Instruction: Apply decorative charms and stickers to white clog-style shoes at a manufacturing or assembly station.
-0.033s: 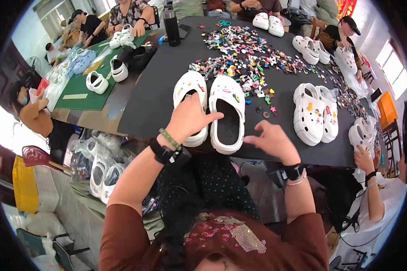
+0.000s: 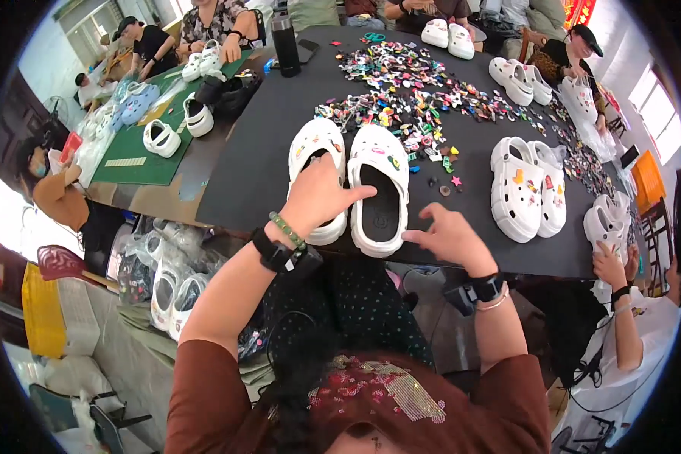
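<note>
Head view: white clogs [image 2: 352, 185] near table edge [image 2: 507, 266].

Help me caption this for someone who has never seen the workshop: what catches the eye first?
A pair of white clogs stands side by side at the near edge of the black table, the left hand resting on the left one, the right hand beside the right one. Behind them spreads a scatter of small colourful charms.

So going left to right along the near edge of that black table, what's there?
Left hand on a white clog → second white clog → right hand → another white clog pair.
</note>
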Action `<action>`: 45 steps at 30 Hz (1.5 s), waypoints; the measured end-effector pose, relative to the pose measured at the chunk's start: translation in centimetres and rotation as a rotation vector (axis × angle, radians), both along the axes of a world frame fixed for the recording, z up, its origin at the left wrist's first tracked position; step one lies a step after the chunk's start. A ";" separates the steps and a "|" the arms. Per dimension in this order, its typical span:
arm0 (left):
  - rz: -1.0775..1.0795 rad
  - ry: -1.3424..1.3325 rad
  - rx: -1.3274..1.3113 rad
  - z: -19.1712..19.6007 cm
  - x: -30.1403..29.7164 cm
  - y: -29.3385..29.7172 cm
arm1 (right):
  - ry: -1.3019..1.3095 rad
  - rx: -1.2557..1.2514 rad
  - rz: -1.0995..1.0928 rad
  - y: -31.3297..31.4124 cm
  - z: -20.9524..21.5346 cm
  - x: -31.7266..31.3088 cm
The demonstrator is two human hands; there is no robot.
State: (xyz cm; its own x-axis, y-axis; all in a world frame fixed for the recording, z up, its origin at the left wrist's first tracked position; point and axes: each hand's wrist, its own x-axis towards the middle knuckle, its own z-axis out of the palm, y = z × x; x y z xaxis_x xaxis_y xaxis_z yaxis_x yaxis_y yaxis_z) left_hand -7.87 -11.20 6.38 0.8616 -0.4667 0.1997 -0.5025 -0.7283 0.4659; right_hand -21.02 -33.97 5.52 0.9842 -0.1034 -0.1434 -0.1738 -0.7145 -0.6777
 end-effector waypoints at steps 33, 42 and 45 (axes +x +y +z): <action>0.241 -0.066 -0.389 1.5 -0.1 11.5 | -0.199 0.044 0.237 0.9 -0.4 6.0; 0.106 0.801 -0.750 1.9 -0.4 7.3 | -0.449 -0.374 0.223 -3.7 -2.7 12.3; 0.074 1.002 -0.919 2.2 1.2 7.0 | -0.459 -0.405 0.272 -3.4 -3.5 14.2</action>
